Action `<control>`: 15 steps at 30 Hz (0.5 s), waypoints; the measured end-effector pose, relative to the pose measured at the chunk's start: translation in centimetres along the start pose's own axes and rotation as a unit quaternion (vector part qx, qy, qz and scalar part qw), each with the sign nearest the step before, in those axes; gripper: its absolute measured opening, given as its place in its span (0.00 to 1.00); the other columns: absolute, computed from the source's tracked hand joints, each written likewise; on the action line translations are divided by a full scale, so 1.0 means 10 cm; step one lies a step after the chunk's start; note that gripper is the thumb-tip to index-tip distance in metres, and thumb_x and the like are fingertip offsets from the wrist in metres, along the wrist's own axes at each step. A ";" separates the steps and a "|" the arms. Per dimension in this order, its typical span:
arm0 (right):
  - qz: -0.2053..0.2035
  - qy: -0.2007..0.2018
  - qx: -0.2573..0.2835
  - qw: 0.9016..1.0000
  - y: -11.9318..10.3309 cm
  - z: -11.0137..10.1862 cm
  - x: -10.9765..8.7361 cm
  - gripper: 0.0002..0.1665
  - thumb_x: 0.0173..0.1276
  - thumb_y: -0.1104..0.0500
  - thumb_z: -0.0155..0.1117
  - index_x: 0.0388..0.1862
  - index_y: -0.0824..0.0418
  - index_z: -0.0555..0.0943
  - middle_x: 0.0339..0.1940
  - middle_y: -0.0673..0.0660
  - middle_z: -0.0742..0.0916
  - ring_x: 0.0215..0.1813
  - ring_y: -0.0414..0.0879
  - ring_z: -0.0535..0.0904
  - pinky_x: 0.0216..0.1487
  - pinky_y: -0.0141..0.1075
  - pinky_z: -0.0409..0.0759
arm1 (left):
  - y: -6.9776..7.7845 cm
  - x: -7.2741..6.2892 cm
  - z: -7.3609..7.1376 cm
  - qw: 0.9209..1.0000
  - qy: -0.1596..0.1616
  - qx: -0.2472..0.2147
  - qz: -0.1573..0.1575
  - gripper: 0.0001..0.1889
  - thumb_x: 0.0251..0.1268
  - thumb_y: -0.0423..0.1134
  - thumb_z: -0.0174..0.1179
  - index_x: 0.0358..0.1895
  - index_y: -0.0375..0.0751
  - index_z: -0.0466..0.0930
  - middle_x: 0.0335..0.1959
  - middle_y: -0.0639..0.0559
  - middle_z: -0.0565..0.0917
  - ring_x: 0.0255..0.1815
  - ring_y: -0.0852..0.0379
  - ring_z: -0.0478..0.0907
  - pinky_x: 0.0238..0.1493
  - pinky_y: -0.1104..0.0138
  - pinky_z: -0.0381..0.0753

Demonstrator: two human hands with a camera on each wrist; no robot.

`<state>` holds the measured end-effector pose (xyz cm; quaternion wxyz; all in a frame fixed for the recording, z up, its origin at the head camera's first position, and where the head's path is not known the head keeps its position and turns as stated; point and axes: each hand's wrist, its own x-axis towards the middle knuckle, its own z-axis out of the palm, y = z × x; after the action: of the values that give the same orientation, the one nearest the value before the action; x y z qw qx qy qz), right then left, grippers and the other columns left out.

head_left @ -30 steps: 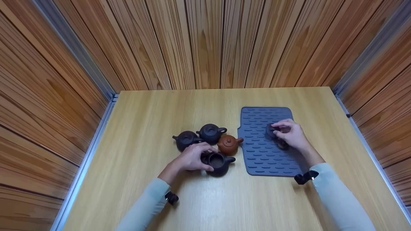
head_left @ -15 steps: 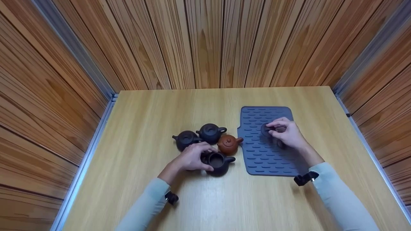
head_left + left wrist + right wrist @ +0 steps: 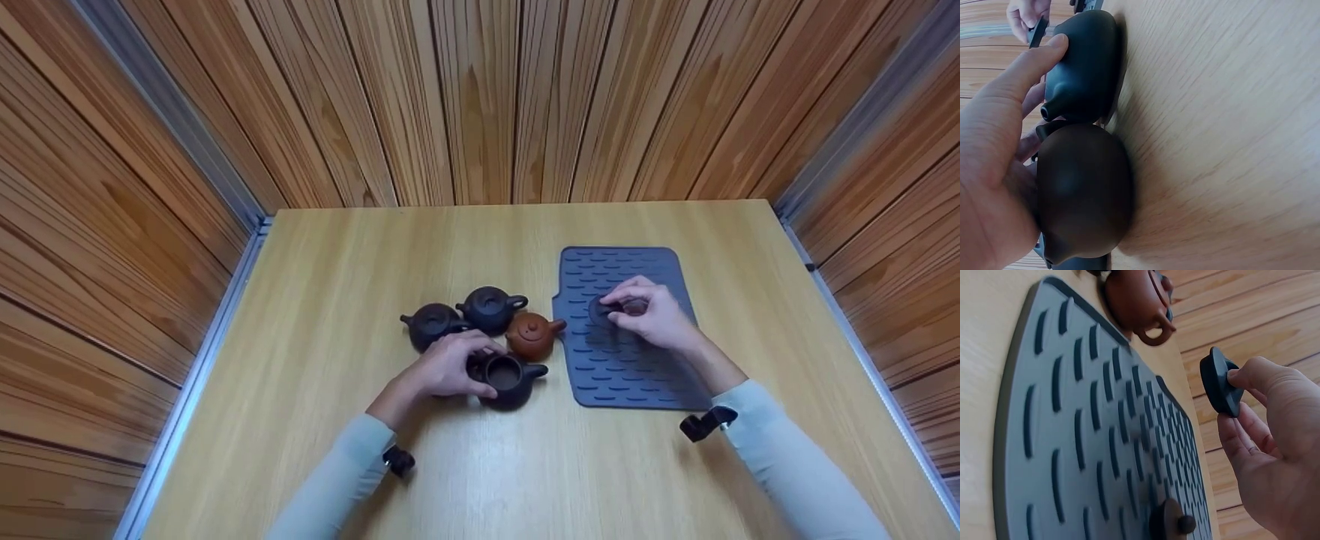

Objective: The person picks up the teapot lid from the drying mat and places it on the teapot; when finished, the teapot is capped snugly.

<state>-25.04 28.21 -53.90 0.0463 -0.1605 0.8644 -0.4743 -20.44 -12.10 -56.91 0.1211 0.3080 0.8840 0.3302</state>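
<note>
My right hand [image 3: 654, 315] pinches a dark teapot lid [image 3: 1217, 382] by its knob, thumb on one side and fingers on the other, raised over the grey ridged mat [image 3: 622, 375]. My left hand [image 3: 454, 365] holds a lidless dark teapot [image 3: 517, 390], thumb and fingers at either side of its open top. Its spout faces the hand in the left wrist view. Another dark teapot [image 3: 1084, 191] stands under the left palm, mostly hidden in the head view. A second lid [image 3: 1167, 520] with a round knob lies on the mat, hidden by my right hand in the head view.
Two dark lidded teapots, one at left [image 3: 433, 324] and one behind [image 3: 489, 307], stand close beside a reddish-brown lidded teapot [image 3: 531, 336]. That one's handle reaches the mat's left edge. Wood-panelled walls [image 3: 480, 112] surround the wooden table [image 3: 337, 262].
My right hand has moved left over the mat with the lid, toward the lidless teapot. The left hand and the teapots have stayed in place.
</note>
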 end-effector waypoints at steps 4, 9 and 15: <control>-0.005 -0.022 -0.005 1.000 -0.07 0.07 0.00 0.14 0.77 0.67 0.75 0.58 0.60 0.94 0.60 0.63 0.86 0.63 0.44 0.79 0.67 0.33 0.83 | -0.01 0.00 0.01 1.000 0.000 0.002 0.002 0.32 0.57 0.49 0.87 0.66 0.50 0.89 0.64 0.48 0.90 0.66 0.46 0.87 0.74 0.44 0.82; -0.019 -0.039 -0.002 0.999 -0.15 0.18 0.01 0.14 0.76 0.68 0.75 0.57 0.59 0.95 0.59 0.62 0.86 0.63 0.48 0.80 0.63 0.29 0.84 | 0.00 0.00 0.00 1.000 -0.005 0.012 0.005 0.32 0.59 0.50 0.87 0.68 0.51 0.89 0.65 0.49 0.90 0.69 0.46 0.86 0.75 0.43 0.81; -0.033 -0.053 0.019 0.998 -0.25 0.31 0.05 0.15 0.73 0.70 0.76 0.55 0.60 0.95 0.57 0.61 0.86 0.61 0.46 0.81 0.63 0.32 0.87 | 0.01 0.00 -0.01 1.000 -0.008 0.011 0.002 0.32 0.61 0.50 0.86 0.69 0.53 0.89 0.66 0.49 0.90 0.73 0.45 0.85 0.78 0.42 0.79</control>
<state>-24.17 24.31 -53.44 0.0797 -0.2128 0.8460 -0.4823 -20.44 -12.13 -56.77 0.1239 0.3137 0.8859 0.3186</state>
